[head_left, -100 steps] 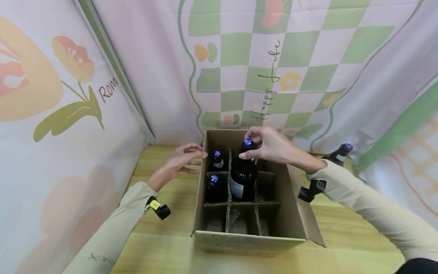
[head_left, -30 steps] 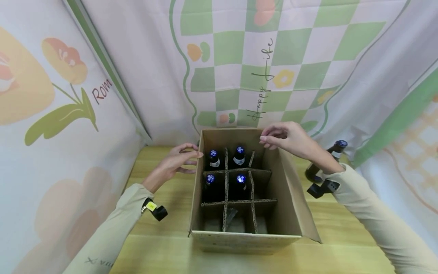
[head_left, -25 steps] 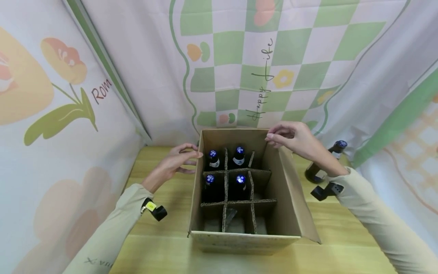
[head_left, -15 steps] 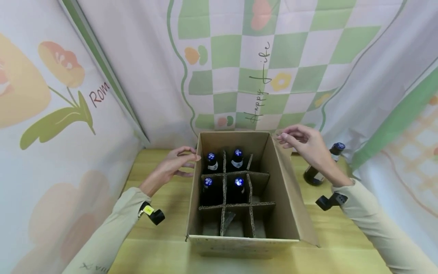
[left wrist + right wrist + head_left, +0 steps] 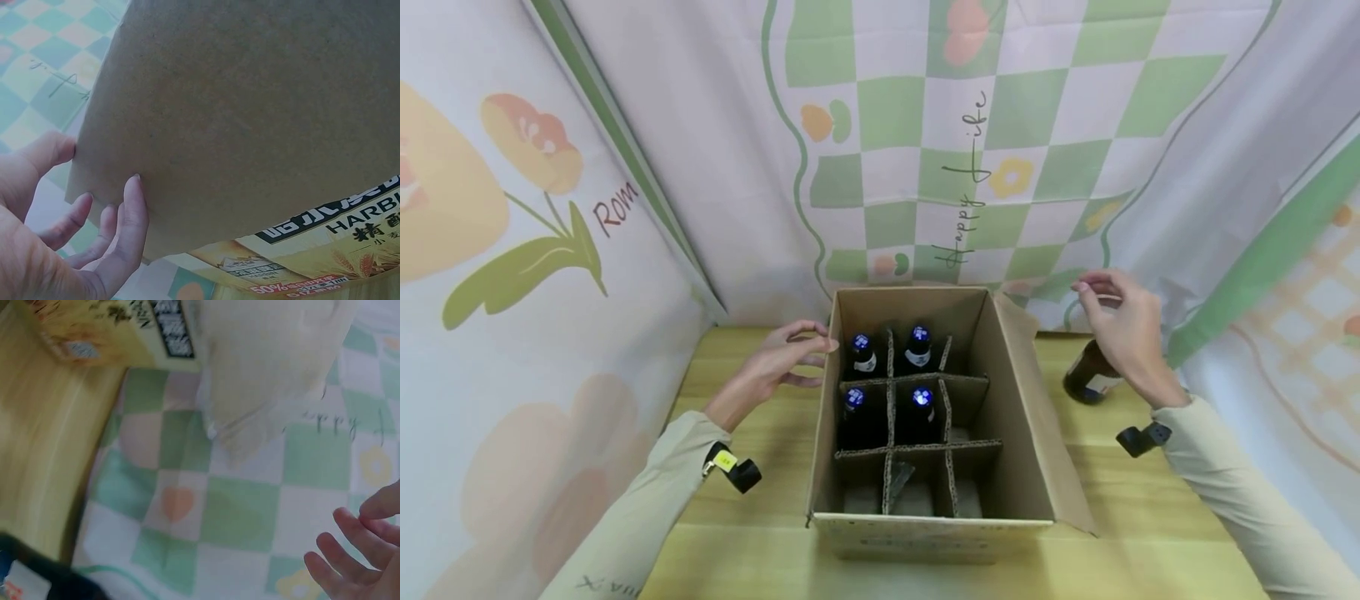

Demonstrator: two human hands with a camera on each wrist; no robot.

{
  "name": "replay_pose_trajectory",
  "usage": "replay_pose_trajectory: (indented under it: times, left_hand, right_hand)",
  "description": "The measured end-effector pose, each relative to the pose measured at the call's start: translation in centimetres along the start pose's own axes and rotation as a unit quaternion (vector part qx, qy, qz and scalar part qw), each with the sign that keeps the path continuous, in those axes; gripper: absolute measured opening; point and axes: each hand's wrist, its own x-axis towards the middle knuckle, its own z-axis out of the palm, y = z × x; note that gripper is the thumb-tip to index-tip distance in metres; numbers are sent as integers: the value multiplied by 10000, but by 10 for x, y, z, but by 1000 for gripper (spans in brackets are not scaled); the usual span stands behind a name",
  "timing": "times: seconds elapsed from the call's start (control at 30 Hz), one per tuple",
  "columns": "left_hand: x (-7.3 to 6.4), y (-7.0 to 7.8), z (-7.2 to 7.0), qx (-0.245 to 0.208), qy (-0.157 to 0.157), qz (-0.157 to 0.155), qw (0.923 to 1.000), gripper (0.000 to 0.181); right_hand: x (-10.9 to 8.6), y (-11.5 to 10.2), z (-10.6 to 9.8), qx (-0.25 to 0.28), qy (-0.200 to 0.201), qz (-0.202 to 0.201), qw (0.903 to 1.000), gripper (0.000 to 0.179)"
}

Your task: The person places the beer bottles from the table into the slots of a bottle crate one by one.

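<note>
On the table stands a cardboard box [image 5: 936, 527] split into compartments. Several dark beer bottles [image 5: 917, 354] with blue caps stand in its left and middle compartments of the back two rows. My left hand [image 5: 775, 362] rests its thumb tip and fingertips lightly against the box's left side; the left wrist view shows the fingers relaxed along a brown flap [image 5: 237, 112]. My right hand [image 5: 1127, 329] hovers right of the box, fingers loosely bent and holding nothing. In the head view it partly covers another dark beer bottle [image 5: 1086, 375], whose cap and neck are hidden.
The right flap [image 5: 1063, 450] of the box sticks outward. A clear plastic scrap [image 5: 901, 483] lies in the front middle compartment. Patterned curtains [image 5: 917, 117] hang behind and at both sides of the wooden table [image 5: 752, 517].
Earlier my right hand held a bottle over the middle compartment; that bottle now stands inside. The hand has since moved right, past the box edge, to the loose bottle. My left hand stays put.
</note>
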Motion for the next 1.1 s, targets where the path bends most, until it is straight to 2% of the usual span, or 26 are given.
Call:
replay_pose_trajectory:
  times: [0.17,0.33,0.4,0.47,0.57,0.7,0.8,0.83,0.93,1.1]
  left_hand:
    - [1,0,1,25,26,16,10000,41]
    - [1,-1,-1,11,20,-6,10000,39]
    - [1,0,-1,29,18,-7,10000,39]
    - [0,0,-2,43,9,4,10000,39]
    - [-1,1,-1,20,-35,13,10000,40]
    - [-1,1,1,-19,-72,15,10000,40]
    - [-1,0,0,-23,-77,5,10000,38]
    - [-1,0,0,-22,-75,8,10000,38]
    - [0,0,-1,-37,-47,-3,10000,37]
    - [1,0,-1,-78,-34,-49,10000,36]
  right_hand:
    - [-1,28,-12,-384,269,459,9978,23]
    - [-2,54,-24,-988,254,1055,9892,28]
    - [-1,60,-27,-1065,175,1225,9866,30]
    - [1,64,-31,-1137,-36,1376,9839,34]
    - [3,69,-39,-1329,-600,1460,9785,40]
    - [4,77,-49,-1760,-1638,1699,9557,54]
    - [1,81,-51,-1777,-2146,1911,9412,65]
    - [0,82,-50,-1738,-2204,1945,9399,66]
    - [-1,85,-46,-1538,-2097,1966,9454,63]
    - [-6,103,-37,-1244,-1444,1802,9650,47]
